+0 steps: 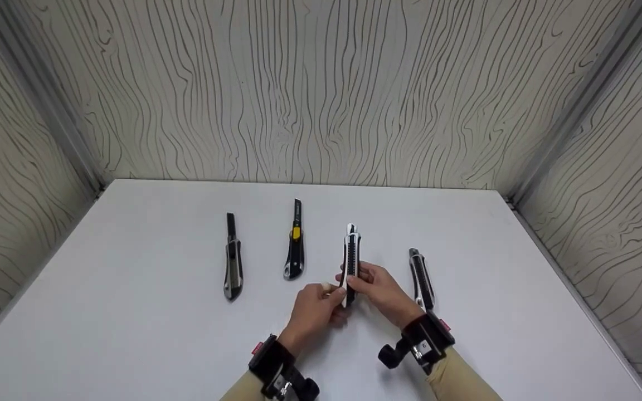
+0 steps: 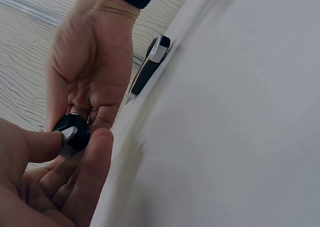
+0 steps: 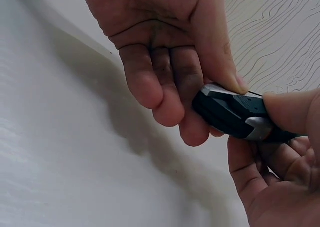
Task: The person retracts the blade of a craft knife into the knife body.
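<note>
A silver-and-black snap-off utility knife points away from me in the head view, held by both hands. My left hand pinches its near end between thumb and fingers. Further up, my right hand grips the handle with the thumb on its front face. In the left wrist view the knife's butt end shows between the hands. The right wrist view shows the dark handle pinched by both thumbs and fingers. Its tip shows past the fingers only in the head view.
On the white table lie a dark knife at left and a knife with a yellow slider beside it. Another silver-and-black knife lies right of my right hand. Wood-patterned walls enclose the table.
</note>
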